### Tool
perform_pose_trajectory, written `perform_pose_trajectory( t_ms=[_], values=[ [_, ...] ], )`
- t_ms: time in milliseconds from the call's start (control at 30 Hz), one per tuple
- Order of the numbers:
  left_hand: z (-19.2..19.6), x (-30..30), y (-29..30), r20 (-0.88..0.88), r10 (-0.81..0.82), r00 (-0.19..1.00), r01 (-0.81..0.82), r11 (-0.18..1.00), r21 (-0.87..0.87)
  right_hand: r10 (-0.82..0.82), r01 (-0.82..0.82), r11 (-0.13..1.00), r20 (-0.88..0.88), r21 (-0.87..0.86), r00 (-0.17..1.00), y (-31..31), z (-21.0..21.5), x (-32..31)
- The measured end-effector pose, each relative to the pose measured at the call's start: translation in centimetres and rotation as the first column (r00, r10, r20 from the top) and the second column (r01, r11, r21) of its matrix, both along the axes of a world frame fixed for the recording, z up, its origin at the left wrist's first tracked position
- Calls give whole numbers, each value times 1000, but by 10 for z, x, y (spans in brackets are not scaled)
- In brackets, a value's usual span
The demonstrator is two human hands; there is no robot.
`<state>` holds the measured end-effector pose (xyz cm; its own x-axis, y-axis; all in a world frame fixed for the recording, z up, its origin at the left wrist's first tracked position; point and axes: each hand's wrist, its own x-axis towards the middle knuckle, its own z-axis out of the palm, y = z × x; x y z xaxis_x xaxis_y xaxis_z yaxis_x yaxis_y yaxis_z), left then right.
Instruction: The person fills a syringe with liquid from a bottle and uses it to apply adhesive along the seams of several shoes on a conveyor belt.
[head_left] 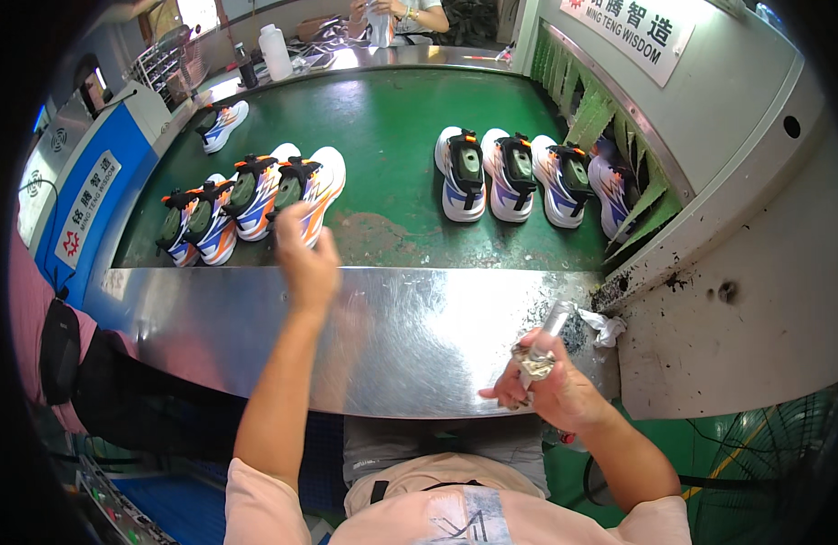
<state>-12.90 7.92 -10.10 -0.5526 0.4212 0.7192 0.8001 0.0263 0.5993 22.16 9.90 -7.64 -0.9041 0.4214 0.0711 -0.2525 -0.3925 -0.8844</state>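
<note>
My left hand (310,268) is raised over the belt's near edge, blurred by motion, its thumb and fingers apart. Its fingertips overlap the heel end of the rightmost sneaker (322,193) in the left row; contact cannot be made out. That white sneaker has orange and blue markings and a green insert in its opening. Several similar sneakers (246,200) stand to its left. My right hand (564,391) is closed around a silvery tube-shaped tool (555,320) with a crumpled, metallic-looking wrap (533,363), above the steel ledge. Its exact kind is unclear.
A green belt (382,118) runs behind the steel ledge (391,318). More sneakers (510,177) stand right, one partly under green flaps (650,213) at the machine opening. Crumpled white paper (605,327) lies near. Another person (419,18) works beyond; someone in pink (46,336) is left.
</note>
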Motion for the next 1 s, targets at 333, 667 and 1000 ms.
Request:
perform_pose_trajectory(
  t_ms=[333, 667, 1000],
  values=[
    [-54, -156, 33, 332, 149, 931, -63, 965, -255, -468, 489, 777, -157, 396, 870, 35, -8, -15],
    [5, -12, -79, 77, 143, 987, -106, 925, -365, -607, 631, 501, -279, 593, 744, 41, -16, -22],
    [57, 78, -96, -315, -367, 875, 283, 917, -282, -599, 611, 579, -227, 540, 768, 43, -18, -18]
  ],
)
